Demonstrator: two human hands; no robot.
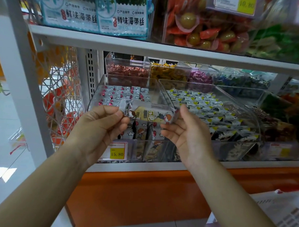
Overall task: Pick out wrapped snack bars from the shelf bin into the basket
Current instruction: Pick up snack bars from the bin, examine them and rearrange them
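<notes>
A wrapped snack bar (149, 114) with a cartoon print is held level in front of the clear shelf bin (100, 90). My left hand (100, 127) pinches its left end between thumb and fingers. My right hand (188, 132) holds the right end, thumb up behind the wrapper's edge. Inside the bin lie several more bars (118, 93) with red and white wrappers, and others stand upright at the bin's front (140, 132). No basket shows clearly in this view.
A second clear bin (242, 109) of yellow and black wrapped bars sits to the right. Smaller bins of candies (126, 72) stand behind. The upper shelf (149, 47) overhangs the bins. A yellow price tag (117, 153) hangs below. A white wire rack (58, 96) stands left.
</notes>
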